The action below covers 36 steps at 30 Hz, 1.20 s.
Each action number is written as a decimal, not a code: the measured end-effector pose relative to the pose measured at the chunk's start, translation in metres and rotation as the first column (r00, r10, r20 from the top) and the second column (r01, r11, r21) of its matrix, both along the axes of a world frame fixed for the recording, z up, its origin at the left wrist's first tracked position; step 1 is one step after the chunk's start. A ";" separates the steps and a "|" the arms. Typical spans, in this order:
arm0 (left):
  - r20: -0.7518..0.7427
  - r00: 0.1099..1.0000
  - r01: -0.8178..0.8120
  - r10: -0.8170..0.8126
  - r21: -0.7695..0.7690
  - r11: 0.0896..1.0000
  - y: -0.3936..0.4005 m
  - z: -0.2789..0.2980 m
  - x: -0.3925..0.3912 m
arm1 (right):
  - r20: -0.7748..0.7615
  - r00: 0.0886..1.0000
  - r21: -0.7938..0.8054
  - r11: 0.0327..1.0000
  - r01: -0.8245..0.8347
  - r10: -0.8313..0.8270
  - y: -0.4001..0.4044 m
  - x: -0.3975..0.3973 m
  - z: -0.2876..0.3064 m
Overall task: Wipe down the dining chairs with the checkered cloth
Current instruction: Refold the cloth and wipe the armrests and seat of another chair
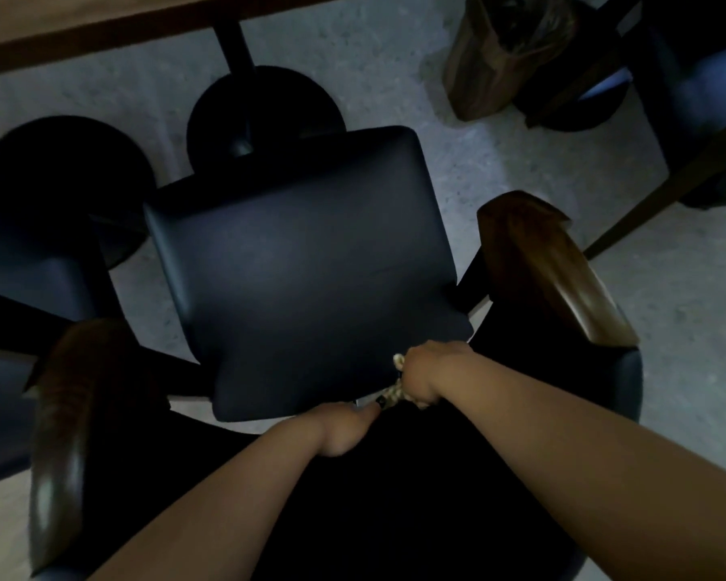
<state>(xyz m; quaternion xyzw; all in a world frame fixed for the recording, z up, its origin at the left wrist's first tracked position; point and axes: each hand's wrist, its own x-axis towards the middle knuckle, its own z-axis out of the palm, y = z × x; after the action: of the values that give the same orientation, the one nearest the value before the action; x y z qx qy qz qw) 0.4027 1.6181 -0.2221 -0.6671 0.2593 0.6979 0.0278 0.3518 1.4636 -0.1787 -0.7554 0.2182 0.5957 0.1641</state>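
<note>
A dining chair with a dark padded seat (294, 262) and brown wooden armrests (545, 266) fills the middle of the head view, seen from above. My right hand (430, 373) is shut on the bunched checkered cloth (390, 394) at the seat's near right corner, where seat meets backrest. My left hand (340, 427) sits just left of it at the seat's near edge, fingers curled down into the gap; its fingertips are hidden. The chair's curved dark backrest (625, 396) wraps around below my arms.
A wooden table edge (101, 31) runs across the top, with black round pedestal bases (265, 115) on the grey floor. Another dark chair (30, 266) stands at the left, and one more (696, 98) at the top right beside a brown bag (499, 56).
</note>
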 end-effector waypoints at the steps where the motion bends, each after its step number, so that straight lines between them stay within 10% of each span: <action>1: -0.016 1.000 0.001 -0.001 -0.001 1.000 0.000 0.000 0.003 | 0.038 0.997 -0.004 0.998 0.067 -0.067 -0.002 0.002 0.002; 6: 0.032 0.956 -0.286 0.292 -0.122 0.950 -0.004 0.003 0.029 | 0.443 0.653 0.131 0.765 0.631 -0.614 -0.038 0.030 0.039; 10: 0.139 0.863 -0.427 0.486 -0.313 0.849 -0.039 0.013 0.054 | 0.532 -0.030 0.558 0.324 0.764 -0.846 -0.089 0.034 0.091; 13: 0.151 0.838 -0.446 0.524 -0.363 0.818 -0.076 0.019 0.063 | 0.440 -0.394 0.754 0.094 0.650 -0.807 -0.131 0.018 0.119; 18: 0.109 0.770 -0.531 0.628 -0.437 0.726 -0.135 0.018 0.049 | 0.403 -0.713 0.826 -0.107 0.553 -0.574 -0.199 -0.035 0.108; 21: 0.168 0.752 -0.482 0.637 -0.519 0.706 -0.163 0.012 0.033 | 0.558 -0.666 0.723 -0.103 0.683 -0.495 -0.228 -0.061 0.072; 24: 0.227 0.718 -0.452 0.658 -0.568 0.688 -0.185 0.000 0.019 | 0.642 -0.433 0.520 -0.055 0.852 -0.633 -0.242 -0.081 0.020; 30: 0.395 0.508 -0.557 0.765 -0.526 0.642 -0.243 -0.040 0.031 | 0.357 -0.139 0.452 0.041 0.891 -0.924 -0.249 -0.070 -0.059; 36: 0.600 0.687 -0.311 0.410 -0.267 0.912 -0.264 -0.070 0.075 | 0.244 -0.009 0.426 0.099 0.899 -0.970 -0.247 -0.041 -0.126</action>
<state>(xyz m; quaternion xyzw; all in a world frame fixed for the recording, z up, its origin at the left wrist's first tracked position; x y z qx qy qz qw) 0.4777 1.3543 -0.2917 -0.9034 0.1469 0.3966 -0.0709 0.3110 1.2163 -0.3049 -0.5163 0.5738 0.1396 0.6202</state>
